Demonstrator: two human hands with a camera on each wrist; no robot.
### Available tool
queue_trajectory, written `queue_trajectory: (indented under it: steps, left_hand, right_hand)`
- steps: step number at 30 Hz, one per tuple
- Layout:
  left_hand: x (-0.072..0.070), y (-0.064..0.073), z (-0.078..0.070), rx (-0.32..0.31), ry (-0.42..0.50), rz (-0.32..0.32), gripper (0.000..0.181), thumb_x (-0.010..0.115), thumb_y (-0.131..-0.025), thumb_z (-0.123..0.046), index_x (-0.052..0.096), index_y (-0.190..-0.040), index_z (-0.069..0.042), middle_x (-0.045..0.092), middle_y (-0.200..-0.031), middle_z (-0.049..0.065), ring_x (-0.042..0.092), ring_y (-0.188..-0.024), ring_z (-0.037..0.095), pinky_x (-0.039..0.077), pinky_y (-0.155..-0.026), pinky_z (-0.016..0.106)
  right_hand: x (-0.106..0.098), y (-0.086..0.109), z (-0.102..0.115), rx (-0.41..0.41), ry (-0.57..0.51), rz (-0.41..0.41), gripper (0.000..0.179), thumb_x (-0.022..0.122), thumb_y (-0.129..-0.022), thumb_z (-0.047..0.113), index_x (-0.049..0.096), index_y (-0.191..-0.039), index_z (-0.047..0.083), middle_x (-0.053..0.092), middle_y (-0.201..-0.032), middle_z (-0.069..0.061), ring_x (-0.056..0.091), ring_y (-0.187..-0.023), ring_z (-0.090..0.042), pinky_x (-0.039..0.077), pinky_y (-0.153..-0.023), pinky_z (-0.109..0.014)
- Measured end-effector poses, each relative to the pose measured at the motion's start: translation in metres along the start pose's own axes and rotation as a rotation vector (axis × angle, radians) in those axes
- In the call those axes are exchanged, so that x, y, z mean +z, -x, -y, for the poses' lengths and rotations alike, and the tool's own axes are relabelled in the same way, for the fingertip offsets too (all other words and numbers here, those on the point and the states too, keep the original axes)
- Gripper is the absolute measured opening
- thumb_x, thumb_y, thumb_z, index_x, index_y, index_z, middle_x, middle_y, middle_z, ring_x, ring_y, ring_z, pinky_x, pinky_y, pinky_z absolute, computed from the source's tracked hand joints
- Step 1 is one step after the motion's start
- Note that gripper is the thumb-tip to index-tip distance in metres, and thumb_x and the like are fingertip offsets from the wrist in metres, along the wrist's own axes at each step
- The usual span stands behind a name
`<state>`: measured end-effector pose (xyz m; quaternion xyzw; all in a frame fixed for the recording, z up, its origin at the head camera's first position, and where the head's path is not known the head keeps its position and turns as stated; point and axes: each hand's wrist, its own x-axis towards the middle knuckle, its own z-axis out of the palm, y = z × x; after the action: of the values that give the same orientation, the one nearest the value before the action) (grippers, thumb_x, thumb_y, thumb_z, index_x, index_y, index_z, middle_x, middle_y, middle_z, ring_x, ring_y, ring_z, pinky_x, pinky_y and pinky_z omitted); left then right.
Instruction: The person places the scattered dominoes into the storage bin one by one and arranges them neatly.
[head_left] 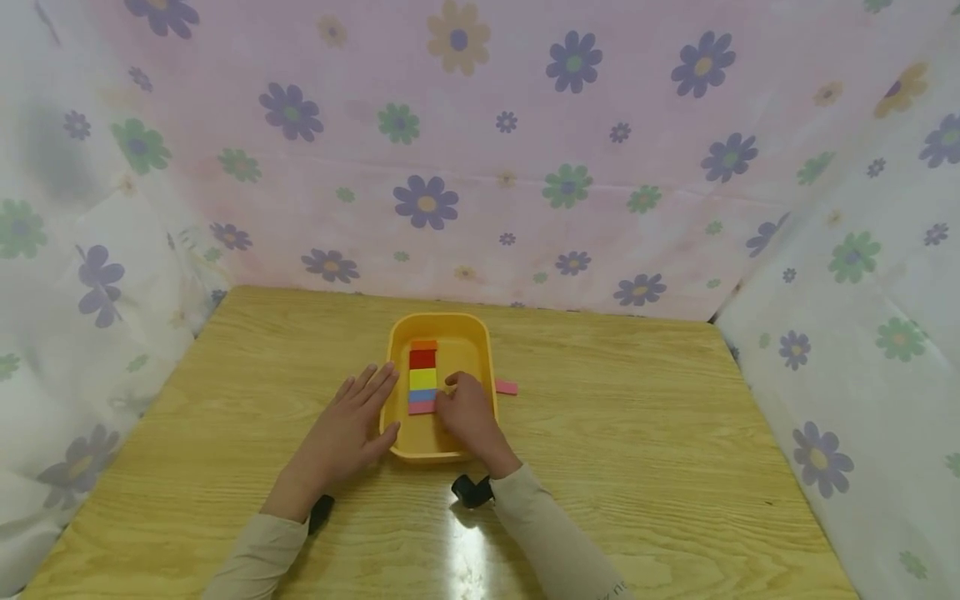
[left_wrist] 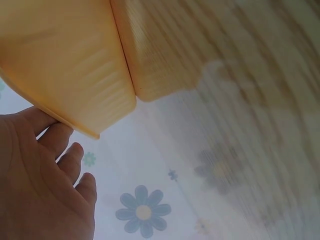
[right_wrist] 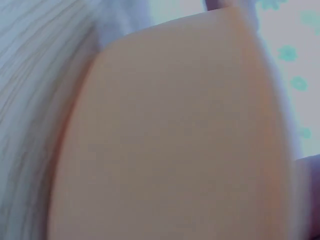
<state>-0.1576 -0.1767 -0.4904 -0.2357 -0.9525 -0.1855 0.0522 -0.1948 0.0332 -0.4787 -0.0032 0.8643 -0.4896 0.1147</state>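
Observation:
A yellow tray (head_left: 442,456) lies on the wooden table, with a column of flat coloured blocks inside it. From the far end these are an orange block (head_left: 423,345), a red block (head_left: 422,359), a yellow block (head_left: 422,379), a blue block (head_left: 422,396) and a pink block (head_left: 422,407). My left hand (head_left: 347,429) rests its extended fingers against the tray's left rim, also seen in the left wrist view. Inside the tray, my right hand (head_left: 472,417) has bent fingers touching the right ends of the blue and pink blocks; whether they pinch one is hidden.
Another pink block (head_left: 507,387) lies on the table (head_left: 637,433) just outside the tray's right wall. Black wrist devices (head_left: 471,492) sit under the forearms. Flowered cloth (head_left: 480,167) hangs behind and on both sides. The tray's outer wall (right_wrist: 170,125) fills the right wrist view.

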Motion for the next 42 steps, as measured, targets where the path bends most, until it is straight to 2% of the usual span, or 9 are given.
queue_trajectory:
  steps: [4, 11, 16, 19, 23, 28, 31, 36, 42]
  left_hand:
    - [-0.001, -0.001, 0.001, -0.005, -0.001, 0.007, 0.073, 0.06, -0.099, -0.036, 0.033, -0.159, -0.004, 0.031, -0.166, 0.01, 0.024, -0.154, 0.036, 0.019, -0.124, 0.059]
    - [-0.002, 0.001, 0.004, 0.0, -0.004, 0.002, 0.073, 0.061, -0.099, -0.036, 0.034, -0.158, -0.004, 0.031, -0.166, 0.011, 0.024, -0.154, 0.036, 0.019, -0.124, 0.059]
    - [-0.002, 0.002, 0.005, 0.01, -0.009, -0.001, 0.073, 0.061, -0.099, -0.035, 0.035, -0.158, -0.003, 0.032, -0.165, 0.012, 0.024, -0.154, 0.037, 0.019, -0.124, 0.06]
    - [-0.003, 0.003, 0.006, 0.013, -0.011, -0.003, 0.072, 0.061, -0.098, -0.036, 0.036, -0.157, -0.003, 0.032, -0.165, 0.012, 0.024, -0.154, 0.038, 0.02, -0.124, 0.06]
    - [-0.005, 0.003, 0.006, 0.014, -0.014, -0.004, 0.072, 0.061, -0.098, -0.035, 0.036, -0.157, -0.002, 0.033, -0.165, 0.013, 0.025, -0.154, 0.038, 0.02, -0.123, 0.06]
    - [-0.005, 0.004, 0.005, 0.015, -0.024, 0.003, 0.073, 0.062, -0.097, -0.035, 0.036, -0.157, -0.002, 0.033, -0.165, 0.013, 0.024, -0.154, 0.038, 0.019, -0.124, 0.06]
    - [-0.006, 0.006, 0.005, 0.016, -0.021, 0.008, 0.073, 0.062, -0.097, -0.034, 0.037, -0.157, -0.002, 0.033, -0.165, 0.013, 0.024, -0.154, 0.039, 0.02, -0.123, 0.061]
    - [-0.004, 0.008, 0.003, 0.013, -0.018, 0.009, 0.073, 0.062, -0.097, -0.035, 0.037, -0.157, -0.003, 0.034, -0.164, 0.012, 0.024, -0.154, 0.039, 0.021, -0.123, 0.062]
    - [-0.002, 0.008, 0.003, 0.021, -0.01, 0.001, 0.074, 0.063, -0.096, -0.035, 0.036, -0.157, -0.004, 0.033, -0.165, 0.011, 0.024, -0.154, 0.038, 0.02, -0.123, 0.061]
  right_hand:
    - [-0.013, 0.009, 0.005, 0.006, -0.18, 0.047, 0.035, 0.058, -0.102, 0.011, 0.056, -0.132, -0.008, 0.067, -0.097, -0.021, 0.071, -0.071, -0.032, 0.061, -0.059, -0.034]
    - [-0.037, 0.021, 0.0, -0.069, -0.257, 0.074, 0.032, 0.059, -0.102, 0.012, 0.062, -0.128, -0.006, 0.067, -0.106, -0.028, 0.072, -0.085, -0.039, 0.063, -0.064, -0.034]
    - [-0.052, 0.023, -0.016, -0.138, -0.363, 0.035, 0.028, 0.058, -0.103, 0.01, 0.065, -0.125, -0.005, 0.066, -0.109, -0.031, 0.069, -0.092, -0.042, 0.062, -0.065, -0.031]
    - [-0.061, 0.021, -0.028, -0.146, -0.421, -0.018, 0.027, 0.056, -0.103, 0.009, 0.065, -0.124, -0.005, 0.067, -0.107, -0.028, 0.068, -0.087, -0.034, 0.061, -0.065, -0.029]
    - [-0.071, 0.014, -0.047, -0.125, -0.421, -0.089, 0.028, 0.057, -0.103, 0.01, 0.066, -0.124, -0.006, 0.069, -0.107, -0.025, 0.068, -0.083, -0.026, 0.061, -0.066, -0.033]
    - [-0.081, 0.005, -0.069, -0.109, -0.373, -0.131, 0.028, 0.062, -0.1, 0.006, 0.065, -0.124, -0.008, 0.068, -0.108, -0.029, 0.068, -0.086, -0.039, 0.062, -0.067, -0.033]
    - [-0.084, 0.002, -0.077, -0.108, -0.328, -0.141, 0.03, 0.067, -0.096, 0.003, 0.065, -0.124, -0.008, 0.068, -0.108, -0.026, 0.069, -0.085, -0.038, 0.06, -0.064, -0.03]
    - [-0.089, -0.005, -0.088, -0.109, -0.211, -0.156, 0.035, 0.074, -0.09, 0.003, 0.067, -0.123, -0.003, 0.068, -0.112, -0.021, 0.07, -0.091, -0.03, 0.061, -0.07, -0.031]
    - [-0.098, -0.014, -0.091, -0.113, -0.062, -0.126, 0.041, 0.079, -0.085, 0.003, 0.068, -0.124, 0.0, 0.069, -0.117, -0.019, 0.069, -0.093, -0.029, 0.061, -0.079, -0.04]
